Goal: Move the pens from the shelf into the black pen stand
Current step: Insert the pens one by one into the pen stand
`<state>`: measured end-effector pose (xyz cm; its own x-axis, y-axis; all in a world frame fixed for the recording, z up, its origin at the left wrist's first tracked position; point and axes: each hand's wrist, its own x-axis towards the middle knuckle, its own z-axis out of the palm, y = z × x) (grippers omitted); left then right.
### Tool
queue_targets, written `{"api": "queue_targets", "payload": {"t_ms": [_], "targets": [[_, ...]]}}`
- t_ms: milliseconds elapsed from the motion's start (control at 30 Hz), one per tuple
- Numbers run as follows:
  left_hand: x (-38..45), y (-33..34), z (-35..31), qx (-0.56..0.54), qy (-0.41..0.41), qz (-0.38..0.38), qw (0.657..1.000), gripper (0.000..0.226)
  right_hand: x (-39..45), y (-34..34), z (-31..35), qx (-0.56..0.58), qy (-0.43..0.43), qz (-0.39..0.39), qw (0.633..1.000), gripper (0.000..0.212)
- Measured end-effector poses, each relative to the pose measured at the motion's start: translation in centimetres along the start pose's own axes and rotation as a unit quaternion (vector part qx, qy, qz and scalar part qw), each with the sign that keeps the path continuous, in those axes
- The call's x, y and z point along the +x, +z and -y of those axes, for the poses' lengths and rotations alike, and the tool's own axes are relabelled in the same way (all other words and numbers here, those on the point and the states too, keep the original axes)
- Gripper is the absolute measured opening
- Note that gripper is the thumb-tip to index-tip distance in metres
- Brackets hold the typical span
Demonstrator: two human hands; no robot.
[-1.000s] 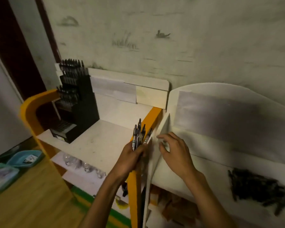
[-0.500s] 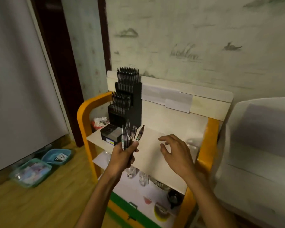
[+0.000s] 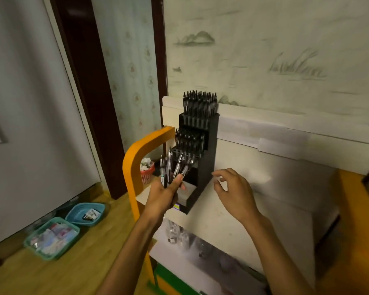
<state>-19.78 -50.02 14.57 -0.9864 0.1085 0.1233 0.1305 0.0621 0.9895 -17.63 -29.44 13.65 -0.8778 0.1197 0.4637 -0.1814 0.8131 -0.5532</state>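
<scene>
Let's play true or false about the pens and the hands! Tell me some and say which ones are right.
1. The left hand grips a bunch of pens. True.
2. The right hand holds a pen. False: it holds nothing.
3. The black pen stand has pens in its top tier. True.
4. The two teal baskets sit on the shelf. False: they are on the floor.

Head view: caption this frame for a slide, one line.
Left hand grips a bunch of pens before the tiered black pen stand; right hand hovers empty beside it.
</scene>
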Motion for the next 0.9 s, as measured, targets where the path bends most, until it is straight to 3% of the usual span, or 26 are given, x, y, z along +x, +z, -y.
{"api": "queue_targets", "payload": {"t_ms": [233, 367, 733, 900], "targets": [[9.4, -4.2, 0.2, -0.013, 0.007, 0.090, 0.996, 0.040, 7.3, 5.2, 1.5, -0.009, 0.018, -0.025, 0.999, 0.022], [13.3, -5.9, 0.2, -0.038, 0.013, 0.157, 0.987, 0.019, 10.3, 6.9, 2.5, -0.006, 0.026, -0.039, 0.999, 0.021], [20.2, -6.9, 1.3, -0.052, -0.010, 0.205, 0.977, 0.034, 14.1, 9.5, 3.6, -0.014, 0.032, -0.090, 0.995, 0.020], [22.5, -7.4, 2.0, -0.065, -0.009, 0.239, 0.969, 0.035, 15.2, 10.3, 5.4, 0.046, 0.069, -0.127, 0.988, 0.017]]}}
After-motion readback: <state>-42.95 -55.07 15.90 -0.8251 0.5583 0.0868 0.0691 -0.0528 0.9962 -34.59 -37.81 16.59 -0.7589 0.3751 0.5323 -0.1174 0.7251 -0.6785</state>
